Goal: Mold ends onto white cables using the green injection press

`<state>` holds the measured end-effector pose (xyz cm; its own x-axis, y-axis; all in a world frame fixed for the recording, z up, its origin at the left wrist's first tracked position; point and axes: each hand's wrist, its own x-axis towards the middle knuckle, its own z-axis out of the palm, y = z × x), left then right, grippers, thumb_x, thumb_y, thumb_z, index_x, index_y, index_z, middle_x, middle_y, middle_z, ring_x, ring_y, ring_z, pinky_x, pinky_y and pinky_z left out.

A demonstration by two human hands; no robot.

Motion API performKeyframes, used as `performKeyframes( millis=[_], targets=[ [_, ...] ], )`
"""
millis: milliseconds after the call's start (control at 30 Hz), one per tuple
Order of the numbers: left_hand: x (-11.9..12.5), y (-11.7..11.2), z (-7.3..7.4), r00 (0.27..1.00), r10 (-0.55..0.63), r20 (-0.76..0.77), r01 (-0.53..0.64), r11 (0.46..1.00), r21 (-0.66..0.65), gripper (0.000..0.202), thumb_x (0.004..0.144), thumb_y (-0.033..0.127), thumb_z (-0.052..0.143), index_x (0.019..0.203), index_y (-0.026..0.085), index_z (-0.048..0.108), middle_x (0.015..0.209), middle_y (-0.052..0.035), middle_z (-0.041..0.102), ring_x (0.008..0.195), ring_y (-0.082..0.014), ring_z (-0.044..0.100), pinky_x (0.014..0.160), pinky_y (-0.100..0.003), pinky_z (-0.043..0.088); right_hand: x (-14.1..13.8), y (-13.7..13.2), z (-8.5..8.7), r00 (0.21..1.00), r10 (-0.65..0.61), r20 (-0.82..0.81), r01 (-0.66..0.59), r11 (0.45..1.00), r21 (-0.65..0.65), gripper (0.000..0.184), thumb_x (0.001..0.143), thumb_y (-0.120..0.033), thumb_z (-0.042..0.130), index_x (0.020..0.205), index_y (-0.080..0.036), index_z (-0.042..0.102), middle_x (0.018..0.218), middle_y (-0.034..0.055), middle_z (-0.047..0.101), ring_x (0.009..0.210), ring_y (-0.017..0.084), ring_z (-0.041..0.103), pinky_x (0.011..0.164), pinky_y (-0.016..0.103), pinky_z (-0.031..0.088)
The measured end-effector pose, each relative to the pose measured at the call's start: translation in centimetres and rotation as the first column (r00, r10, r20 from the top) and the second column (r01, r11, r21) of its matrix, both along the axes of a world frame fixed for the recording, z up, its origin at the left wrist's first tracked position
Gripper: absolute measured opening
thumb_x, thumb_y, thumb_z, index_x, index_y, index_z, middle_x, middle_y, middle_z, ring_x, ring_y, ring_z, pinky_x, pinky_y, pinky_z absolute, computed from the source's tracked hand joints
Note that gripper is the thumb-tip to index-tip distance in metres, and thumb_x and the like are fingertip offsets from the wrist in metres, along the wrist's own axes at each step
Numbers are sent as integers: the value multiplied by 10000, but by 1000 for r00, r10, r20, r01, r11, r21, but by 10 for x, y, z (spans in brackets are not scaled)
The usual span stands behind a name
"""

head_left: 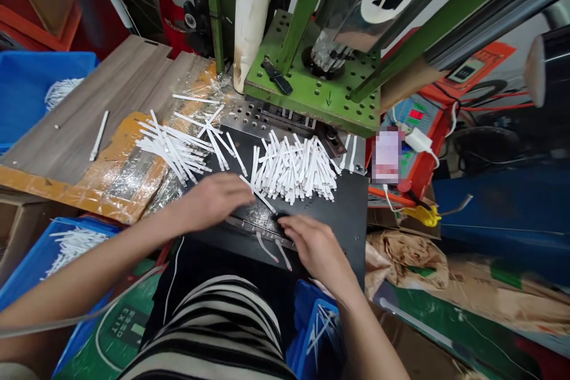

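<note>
Strips: smooth, plastic-looking. Work plate: metal-looking, largely matt, one shiny patch. Press: painted metal, drilled surface. Board: wood-grain finish, matt. Tape: glossy plastic, wrinkled. Bin: smooth plastic. Sack: paper, heavily creased. Shirt: matt cloth.

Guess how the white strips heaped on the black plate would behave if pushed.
The white strips would probably slide apart, since they lie loosely crisscrossed. Each is likely light, being thin, and perhaps fairly stiff, as most look straight.
</note>
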<state>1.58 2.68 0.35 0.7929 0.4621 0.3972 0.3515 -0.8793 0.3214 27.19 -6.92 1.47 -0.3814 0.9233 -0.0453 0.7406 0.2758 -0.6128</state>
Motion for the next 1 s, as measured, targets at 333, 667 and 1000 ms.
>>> performKeyframes(
  millis=[333,667,1000],
  targets=[
    [-5,88,-7,956,-110,-271,113,994,-8,272,1024,282,459,847,178,636,891,-29,661,900,-188,557,797,-347,374,-34,24,-6,926,-173,335,178,984,17,133,936,-136,586,971,-178,708,893,73,675,815,214,657,698,283,469],
    [-23,13,37,840,274,468,-84,919,-385,166,965,142,562,1052,177,699,848,19,712,731,-96,674,689,-246,559,0,-43,-23,838,-314,-445,402,908,115,101,936,-155,628,940,-219,706,893,40,737,886,191,704,814,325,567],
    [-3,-56,-11,848,374,376,-206,886,-416,124,886,128,682,942,223,741,897,-8,743,775,-124,709,679,-229,597,-11,-53,-31,927,-222,-301,324,878,352,180,901,-28,578,958,-180,657,941,89,718,853,189,680,757,340,557]
  ],
)
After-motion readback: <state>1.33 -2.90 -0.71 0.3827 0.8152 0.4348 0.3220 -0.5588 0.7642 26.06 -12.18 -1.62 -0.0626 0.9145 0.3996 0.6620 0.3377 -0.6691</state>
